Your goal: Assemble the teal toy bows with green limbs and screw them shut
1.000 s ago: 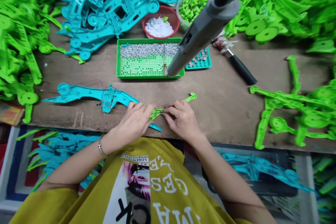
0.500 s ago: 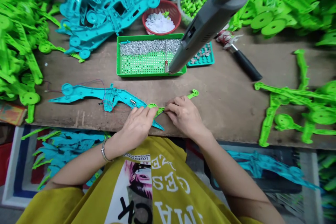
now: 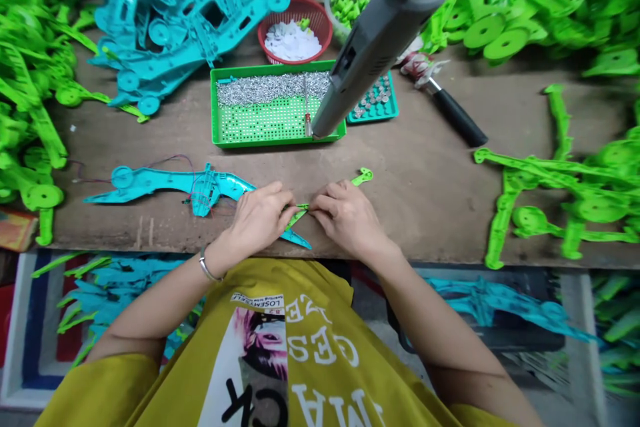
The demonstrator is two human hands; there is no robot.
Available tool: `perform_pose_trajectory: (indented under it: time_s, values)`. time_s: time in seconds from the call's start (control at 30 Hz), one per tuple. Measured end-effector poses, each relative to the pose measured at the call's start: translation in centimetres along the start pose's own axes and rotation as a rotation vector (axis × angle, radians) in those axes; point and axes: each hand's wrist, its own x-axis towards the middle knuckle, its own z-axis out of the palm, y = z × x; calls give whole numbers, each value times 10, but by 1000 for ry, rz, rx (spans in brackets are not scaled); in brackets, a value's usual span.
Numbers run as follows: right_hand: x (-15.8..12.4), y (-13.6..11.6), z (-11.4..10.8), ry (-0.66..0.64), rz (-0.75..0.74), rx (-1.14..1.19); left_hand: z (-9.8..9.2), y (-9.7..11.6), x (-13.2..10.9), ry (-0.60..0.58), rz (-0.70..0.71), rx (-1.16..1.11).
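A long blue plastic shell (image 3: 205,188) lies along the front of the bench, with thin red and dark wires across its middle. A narrow green plastic arm (image 3: 364,177) runs over its right end and sticks out beyond my right hand. My left hand (image 3: 261,215) is closed, covering the arm's round part and some of the shell, with thumb and fingertips pinched at the green piece. My right hand (image 3: 346,217) pinches the arm a short way to the right. The fingertips of both hands almost meet; anything small between them is hidden.
A green tray (image 3: 277,142) of screws holds a small screwdriver, partly behind a hanging grey power driver (image 3: 373,40). Behind are a red basket (image 3: 320,40) and a black-handled hammer (image 3: 457,113). Blue shells (image 3: 165,47) and green parts (image 3: 530,0) are heaped around.
My left hand has shifted and now covers the green round part and more of the shell's right end. My right hand stays pinched on the arm. The whole view has moved slightly.
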Motion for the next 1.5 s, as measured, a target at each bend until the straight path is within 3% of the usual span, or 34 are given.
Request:
perform_pose_trajectory:
  time_s: [0.2,0.57,0.93,1.07,1.3,1.5]
  values:
    - [-1,4,0,6,13,48,-1,7,0,-8,-71,43]
    - [-4,10,0,78,-45,114,-12,16,14,-171,-120,106]
    - [-5,7,0,86,-113,33,-13,30,14,-244,-253,235]
    - [-6,2,-2,83,-84,0,-15,29,16,-256,-233,215]
    - [-23,-14,10,368,-146,65,-15,26,18,-246,-198,193]
    - [-33,-25,30,405,-164,85,-15,21,18,-256,-192,171]
